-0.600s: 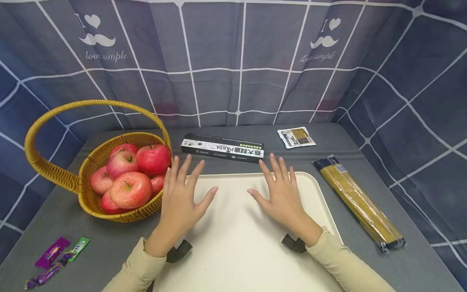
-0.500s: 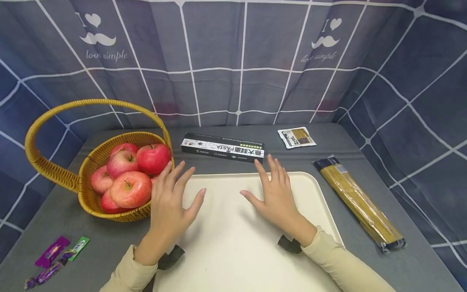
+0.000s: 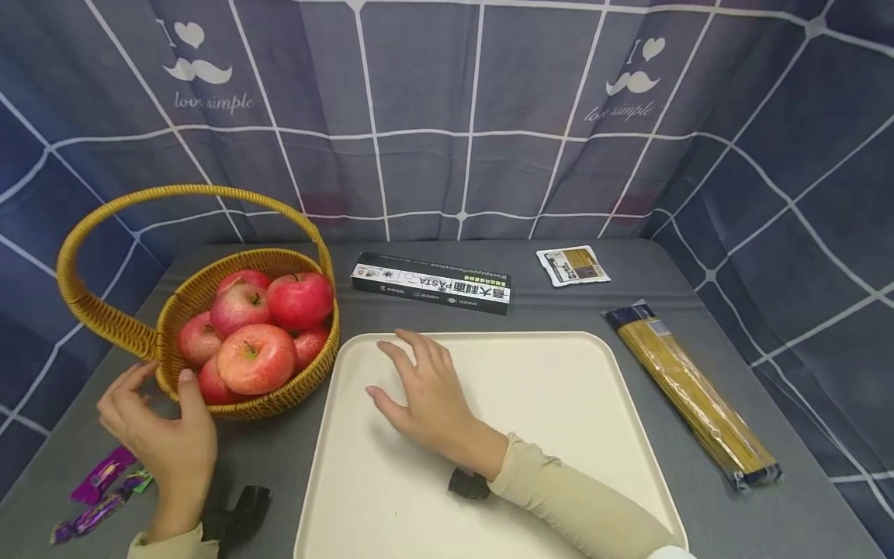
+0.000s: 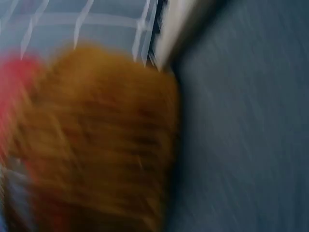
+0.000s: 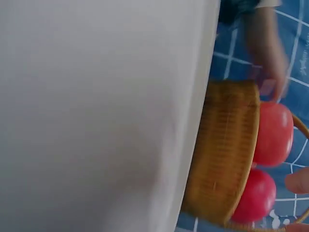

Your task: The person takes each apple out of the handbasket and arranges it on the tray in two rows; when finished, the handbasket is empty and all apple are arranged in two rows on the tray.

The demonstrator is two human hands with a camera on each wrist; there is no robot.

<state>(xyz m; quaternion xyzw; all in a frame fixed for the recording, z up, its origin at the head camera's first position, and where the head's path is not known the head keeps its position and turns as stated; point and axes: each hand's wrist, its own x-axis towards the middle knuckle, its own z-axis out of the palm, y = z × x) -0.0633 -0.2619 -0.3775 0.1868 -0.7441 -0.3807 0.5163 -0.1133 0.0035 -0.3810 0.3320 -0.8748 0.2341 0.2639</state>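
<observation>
A yellow wicker basket [image 3: 275, 402] with a tall hooped handle stands at the left, heaped with several red apples [image 3: 254, 359]. My left hand [image 3: 164, 439] is at the basket's front left side, thumb and fingers spread apart, fingertips right at the rim near the handle's foot. Nothing is held in it. In the left wrist view the basket wall [image 4: 106, 140] is blurred and close. My right hand [image 3: 434, 400] hovers over the left half of a cream tray [image 3: 531, 497], loosely spread, fingers pointing toward the basket, nothing held. The right wrist view shows the apples [image 5: 273, 135] beyond the tray's edge.
Wrapped candies [image 3: 103, 475] lie at the front left, beside my left wrist. Behind the tray are a black-and-white pasta box [image 3: 431, 283] and a small sachet [image 3: 574, 265]. A long pack of dry spaghetti [image 3: 691, 392] lies to the right. A grid-patterned curtain [image 3: 419, 101] encloses the back and sides.
My left hand has moved left from over the tray to the basket's front left side. My right hand has shifted left across the tray. The view has turned slightly.
</observation>
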